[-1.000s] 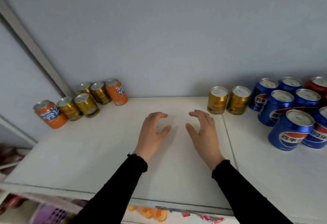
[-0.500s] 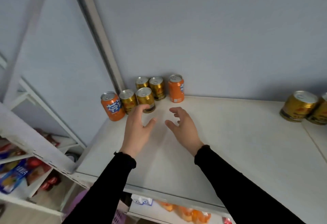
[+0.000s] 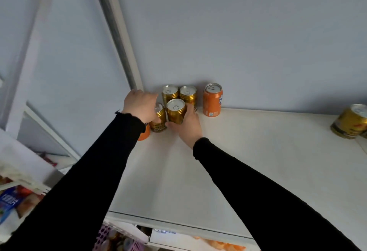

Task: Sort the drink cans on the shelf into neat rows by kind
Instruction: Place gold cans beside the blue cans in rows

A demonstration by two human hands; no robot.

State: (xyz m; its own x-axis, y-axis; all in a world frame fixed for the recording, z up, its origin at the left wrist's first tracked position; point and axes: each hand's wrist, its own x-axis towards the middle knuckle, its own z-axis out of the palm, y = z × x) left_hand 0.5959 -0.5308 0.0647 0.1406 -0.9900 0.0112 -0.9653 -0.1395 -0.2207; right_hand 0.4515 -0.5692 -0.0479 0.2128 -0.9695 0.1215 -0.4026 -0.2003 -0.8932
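You had both arms stretched out toward the back left corner of the white shelf [image 3: 248,151], black sleeves [image 3: 111,167] pulled right up to the wrists. Your right hand [image 3: 189,125] was wrapped around the front gold can [image 3: 175,110], thumb under the near side and fingers curling round its right, so a proper grip on that one. Your left hand [image 3: 140,103] was draped over the top of the gold can beside it [image 3: 158,120], knuckles up and fingers bent down over the lid; it looked like a hold, but the fingertips were hidden. Those two cans sat touching, and two more gold cans [image 3: 179,94] stood upright right behind them against the wall. An orange can [image 3: 212,100] stood upright just to the right of that cluster, slightly apart. Another orange can [image 3: 144,134] peeked out from under your left wrist. Way off at the right edge there was one more gold can [image 3: 349,121], well apart from the rest.
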